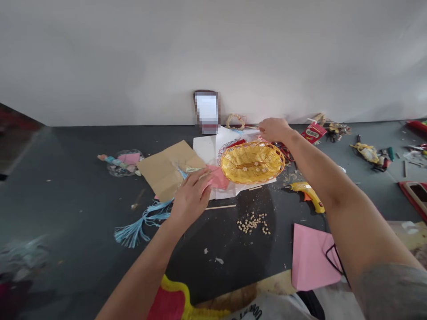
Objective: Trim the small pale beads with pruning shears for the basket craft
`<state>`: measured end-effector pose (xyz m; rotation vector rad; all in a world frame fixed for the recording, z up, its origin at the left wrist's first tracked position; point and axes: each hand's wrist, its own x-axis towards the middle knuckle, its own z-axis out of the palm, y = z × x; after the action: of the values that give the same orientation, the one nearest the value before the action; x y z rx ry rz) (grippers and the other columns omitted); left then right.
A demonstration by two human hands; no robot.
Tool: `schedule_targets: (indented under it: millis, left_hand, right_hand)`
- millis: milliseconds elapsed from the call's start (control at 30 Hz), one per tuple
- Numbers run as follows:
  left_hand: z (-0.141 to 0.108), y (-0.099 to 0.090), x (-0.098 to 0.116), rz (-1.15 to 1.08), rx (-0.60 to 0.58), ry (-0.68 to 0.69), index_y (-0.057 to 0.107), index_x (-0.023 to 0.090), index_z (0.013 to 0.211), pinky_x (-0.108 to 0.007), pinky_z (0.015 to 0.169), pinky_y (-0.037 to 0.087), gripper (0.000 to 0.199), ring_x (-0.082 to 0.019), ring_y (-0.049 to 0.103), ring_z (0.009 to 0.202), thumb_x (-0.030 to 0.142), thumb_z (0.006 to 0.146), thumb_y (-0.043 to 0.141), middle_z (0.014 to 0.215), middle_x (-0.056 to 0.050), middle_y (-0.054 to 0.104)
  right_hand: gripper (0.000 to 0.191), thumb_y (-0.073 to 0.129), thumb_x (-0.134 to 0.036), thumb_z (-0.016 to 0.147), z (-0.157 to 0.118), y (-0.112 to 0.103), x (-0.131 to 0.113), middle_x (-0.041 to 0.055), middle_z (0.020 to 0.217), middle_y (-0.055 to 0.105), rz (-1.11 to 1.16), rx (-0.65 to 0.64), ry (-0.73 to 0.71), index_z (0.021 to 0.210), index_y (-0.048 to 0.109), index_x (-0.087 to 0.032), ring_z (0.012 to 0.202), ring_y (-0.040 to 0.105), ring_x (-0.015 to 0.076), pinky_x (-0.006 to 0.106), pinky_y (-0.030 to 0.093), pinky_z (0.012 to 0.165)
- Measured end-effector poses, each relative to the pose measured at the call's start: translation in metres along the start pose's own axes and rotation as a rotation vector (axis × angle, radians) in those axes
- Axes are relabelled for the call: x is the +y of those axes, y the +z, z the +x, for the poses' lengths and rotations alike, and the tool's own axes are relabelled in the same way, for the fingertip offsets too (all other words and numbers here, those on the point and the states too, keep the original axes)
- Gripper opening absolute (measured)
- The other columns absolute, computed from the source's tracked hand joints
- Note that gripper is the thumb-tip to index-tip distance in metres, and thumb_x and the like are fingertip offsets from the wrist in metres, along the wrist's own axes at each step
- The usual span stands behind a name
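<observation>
Basket (pixel 252 156), long axis running left to right, lies between my hands; my right hand (pixel 275 129) sits just beyond its far rim, seemingly nearer, fingers bunched; my left hand (pixel 191 193) curls loosely over a pink sheet (pixel 219 178). I can't tell either's grip.

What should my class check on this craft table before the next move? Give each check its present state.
1. Yellow basket open side up: ok.
2. Right hand clear of the glue gun: ok, they are apart.
3. Glue gun cool: cannot tell.
4. Small pale pieces contained: not ok, a scatter lies loose outside the basket.
5. Left hand gripping the pink paper: cannot tell, fingertips unclear.
</observation>
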<state>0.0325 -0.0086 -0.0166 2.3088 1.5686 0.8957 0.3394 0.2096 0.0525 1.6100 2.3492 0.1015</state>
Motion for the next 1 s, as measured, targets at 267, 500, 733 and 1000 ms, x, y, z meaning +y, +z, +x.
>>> schedule_targets:
  millis: [267, 500, 733, 1000]
  left_hand:
    - [0.001, -0.018, 0.021, -0.848, -0.062, -0.264, 0.043, 0.028, 0.154, -0.044, 0.097, 0.060, 0.063, -0.027, 0.067, 0.120, 0.054, 0.098, 0.055, 0.136, -0.016, 0.066]
    - [-0.009, -0.030, -0.012, -0.717, 0.133, -0.597, 0.066, 0.015, 0.129, -0.038, 0.085, 0.061, 0.057, -0.025, 0.073, 0.094, 0.054, 0.086, 0.066, 0.105, -0.012, 0.075]
    - [-0.020, -0.035, -0.057, -0.052, -0.012, -0.645, 0.078, 0.019, 0.107, -0.038, 0.081, 0.055, 0.036, -0.025, 0.068, 0.076, 0.028, 0.083, 0.052, 0.076, -0.006, 0.072]
    - [-0.023, -0.029, -0.068, 0.144, 0.076, -0.500, 0.079, 0.019, 0.104, -0.044, 0.102, 0.050, 0.037, -0.028, 0.067, 0.107, 0.015, 0.086, 0.047, 0.120, -0.012, 0.072]
  right_hand:
    - [0.024, 0.047, -0.026, 0.090, -0.065, -0.055, -0.074, 0.0054, 0.102, 0.074, 0.256, 0.285, -0.285, 0.101, 0.068, -0.021, 0.090, 0.066, 0.0197, 0.031, 0.047, 0.076]
    - [0.036, 0.036, -0.045, 0.103, -0.099, -0.046, -0.195, -0.0011, 0.122, 0.073, 0.125, 0.151, -0.691, 0.126, 0.061, -0.035, 0.109, 0.066, 0.0189, 0.033, 0.052, 0.082]
    - [0.036, 0.036, -0.035, 0.104, -0.056, -0.039, -0.161, 0.0074, 0.125, 0.071, 0.084, 0.024, -0.508, 0.123, 0.064, -0.023, 0.113, 0.067, 0.0241, 0.035, 0.054, 0.085]
    - [0.044, 0.039, -0.024, 0.100, 0.004, -0.022, -0.099, 0.0159, 0.139, 0.062, 0.017, 0.090, -0.214, 0.141, 0.054, -0.019, 0.120, 0.063, 0.0341, 0.049, 0.053, 0.092]
